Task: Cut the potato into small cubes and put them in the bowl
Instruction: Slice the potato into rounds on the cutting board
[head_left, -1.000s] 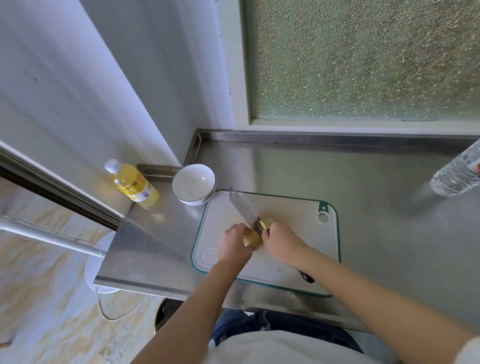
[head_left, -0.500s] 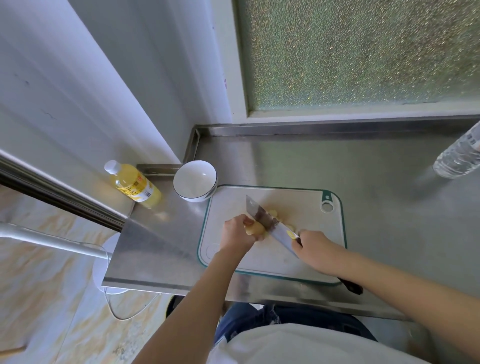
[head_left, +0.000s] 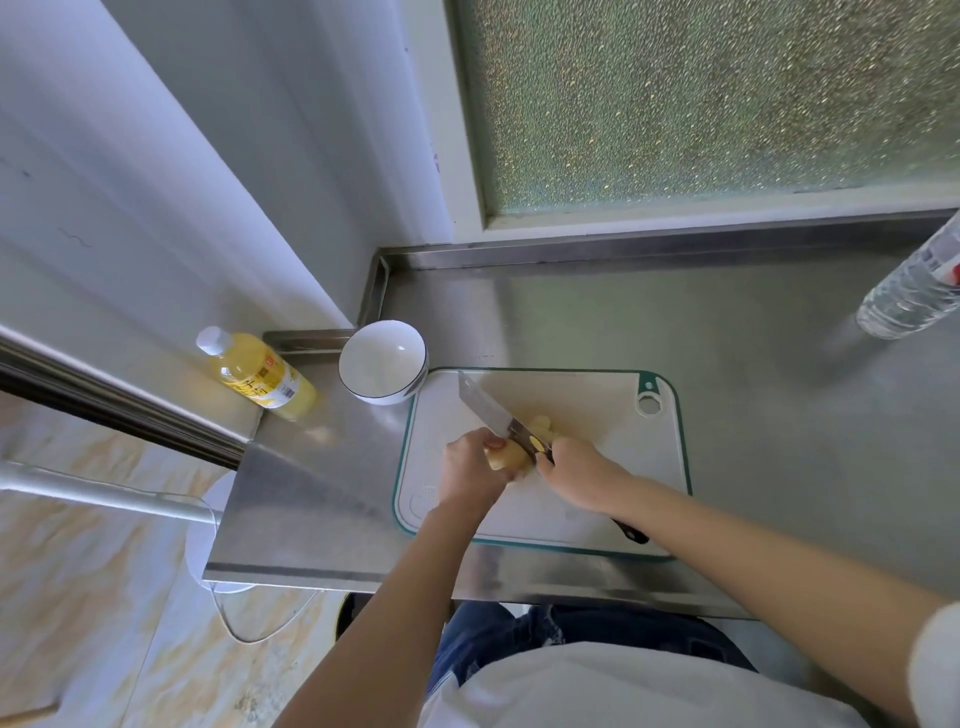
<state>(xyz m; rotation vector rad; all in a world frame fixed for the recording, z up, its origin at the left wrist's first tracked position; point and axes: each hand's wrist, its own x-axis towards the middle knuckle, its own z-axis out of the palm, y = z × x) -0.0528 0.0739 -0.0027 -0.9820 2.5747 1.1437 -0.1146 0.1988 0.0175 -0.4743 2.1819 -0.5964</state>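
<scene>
We are standing at a stainless steel tabletop (head_left: 597, 322) and looking down at a white cutting board (head_left: 587, 400) with a green rim, lying near the front edge. Our left hand (head_left: 470, 470) is curling its fingers down over a pale yellow piece of potato (head_left: 506, 457), pinning it against the board. Our right hand (head_left: 584, 478) is closing around the handle of a knife (head_left: 485, 405), whose black end is sticking out behind the wrist toward the board's near edge. The broad blade is running diagonally up and to the left from the hands, its edge lying against the potato just beside the left fingertips. A few more cut pieces (head_left: 540, 423) are sitting on the far side of the blade, touching it, and a small yellow bit appears to be clinging to the steel near the handle.

A white bowl (head_left: 383, 364) with a dark rim line is standing upright just off the board's far left corner, almost touching it; its inside is looking clean and white. Left of the bowl, a bottle of yellow liquid (head_left: 257, 373) with a white cap is standing by the wall. Well apart, at the far right edge, a clear plastic water bottle (head_left: 911, 291) is standing on the steel. Behind the tabletop, a frosted glass window (head_left: 701, 104) is filling the upper right.
</scene>
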